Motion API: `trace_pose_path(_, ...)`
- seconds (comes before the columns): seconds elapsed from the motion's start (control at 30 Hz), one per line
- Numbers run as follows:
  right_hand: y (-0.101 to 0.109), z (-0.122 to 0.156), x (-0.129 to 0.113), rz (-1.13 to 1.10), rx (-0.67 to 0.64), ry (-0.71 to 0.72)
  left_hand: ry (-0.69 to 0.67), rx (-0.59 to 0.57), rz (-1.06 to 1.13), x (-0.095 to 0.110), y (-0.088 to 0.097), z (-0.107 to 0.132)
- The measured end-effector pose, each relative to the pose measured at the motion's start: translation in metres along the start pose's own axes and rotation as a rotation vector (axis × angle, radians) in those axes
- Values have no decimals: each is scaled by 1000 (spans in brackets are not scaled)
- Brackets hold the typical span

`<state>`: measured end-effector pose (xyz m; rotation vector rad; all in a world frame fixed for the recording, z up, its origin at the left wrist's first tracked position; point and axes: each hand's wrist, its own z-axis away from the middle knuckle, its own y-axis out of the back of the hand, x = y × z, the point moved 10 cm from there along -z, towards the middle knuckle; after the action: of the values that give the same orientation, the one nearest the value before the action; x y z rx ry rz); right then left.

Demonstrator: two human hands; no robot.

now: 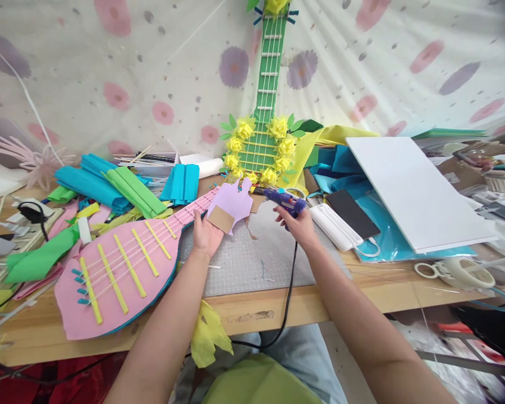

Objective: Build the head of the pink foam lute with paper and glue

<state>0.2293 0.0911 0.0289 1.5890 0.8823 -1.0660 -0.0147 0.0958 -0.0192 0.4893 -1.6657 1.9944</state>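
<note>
My left hand (206, 234) holds a lilac paper cut-out (232, 203) with a brown cardboard patch (221, 219) stuck on it, above the grey cutting mat (252, 264). My right hand (299, 227) grips a blue hot glue gun (284, 200), nozzle pointing left toward the cut-out; its black cord (289, 292) drops over the table edge. A pink paper lute (122, 269) with yellow bars and white strings lies left of my left hand. A green paper guitar (266, 106) with yellow flowers leans upright against the back cloth.
Rolls of blue and green crepe paper (118, 188) lie at the back left. A white foam board (412, 191), a black phone (352, 213) and a white power bank (335, 227) sit to the right. Scissors (454, 273) lie near the right front edge. Yellow paper scrap (208, 336) hangs off the wooden table (362, 292).
</note>
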Motion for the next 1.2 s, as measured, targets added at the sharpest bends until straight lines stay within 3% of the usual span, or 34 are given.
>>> trace_pose_path(0.07, -34, 10, -18, -41, -244, 19, 4, -18, -4, -1, -2, 0)
trace_pose_path(0.13, -61, 18, -30, -54, -403, 7, 6, -42, -8, -2, -3, 1)
trace_pose_path(0.23, -88, 23, -37, -46, -500, -2, 1, -44, -4, -1, -1, 1)
trace_pose_path(0.33, -102, 23, -37, -6, -518, 19, 1, -43, -3, 0, 1, 1)
trace_pose_path(0.53, -112, 23, -35, 67, -552, 73, -17, -107, -12, 0, -5, 1)
trace_pose_path(0.83, -115, 23, -37, 125, -541, 77, -38, -105, -32, 3, -7, 2)
trace_pose_path(1.2, -106, 12, -31, 171, -432, 58, 2, -54, -52, 1, -4, 3)
